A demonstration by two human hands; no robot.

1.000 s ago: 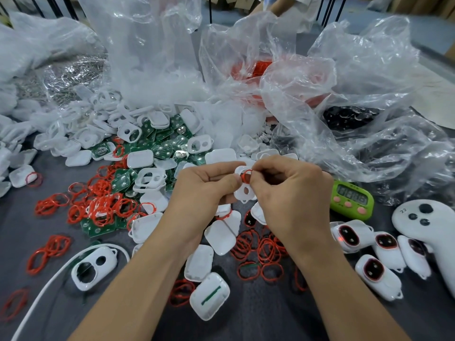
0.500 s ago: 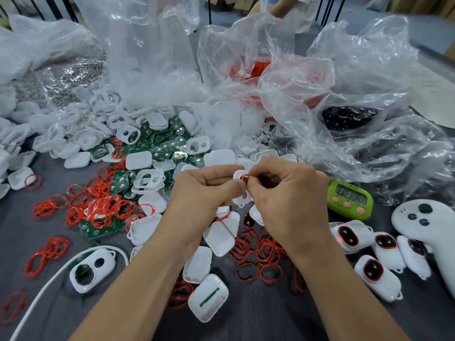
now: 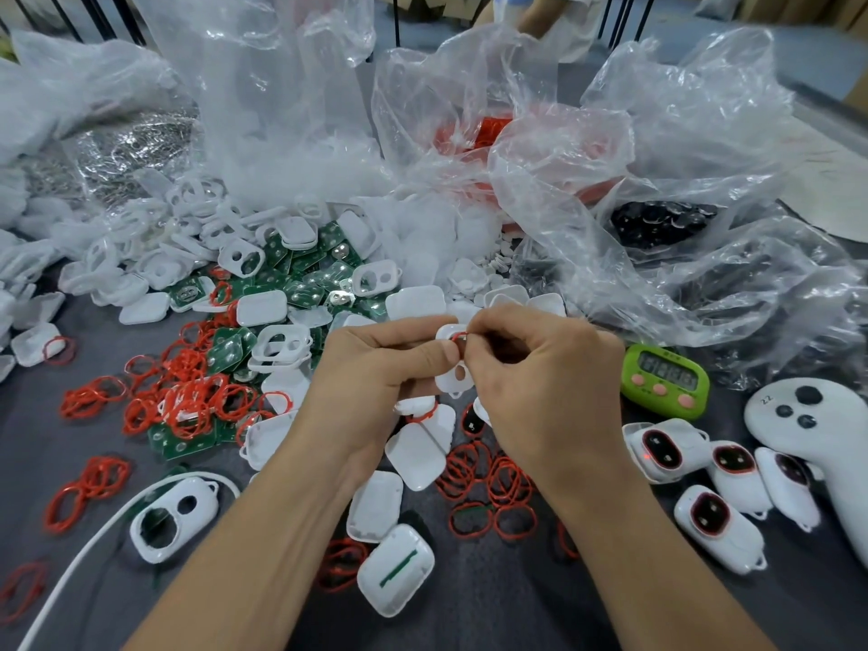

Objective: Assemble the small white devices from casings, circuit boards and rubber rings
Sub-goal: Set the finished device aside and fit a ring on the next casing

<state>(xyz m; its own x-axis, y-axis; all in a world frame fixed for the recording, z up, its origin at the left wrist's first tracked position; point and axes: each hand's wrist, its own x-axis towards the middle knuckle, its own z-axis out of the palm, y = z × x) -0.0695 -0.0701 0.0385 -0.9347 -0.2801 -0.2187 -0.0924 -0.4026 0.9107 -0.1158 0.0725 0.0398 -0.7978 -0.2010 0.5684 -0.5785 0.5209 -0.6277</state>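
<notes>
My left hand (image 3: 375,368) grips a white casing (image 3: 453,378) with two openings, held upright above the table's middle. My right hand (image 3: 540,382) pinches a red rubber ring (image 3: 459,336) at the casing's upper opening. Loose red rings (image 3: 488,491) lie below my hands, and more rings (image 3: 188,397) lie to the left. Green circuit boards (image 3: 305,274) and white casings (image 3: 155,256) are heaped behind. Several assembled devices (image 3: 704,514) lie at the right.
Crumpled clear plastic bags (image 3: 610,180) fill the back and right. A green timer (image 3: 664,380) and a white controller (image 3: 808,429) sit at the right. A white cable (image 3: 84,547) curves at the lower left, beside an open casing (image 3: 174,519).
Both hands with the casing have drifted slightly up; my right fingers keep working the red ring at the upper opening. Nothing else has moved.
</notes>
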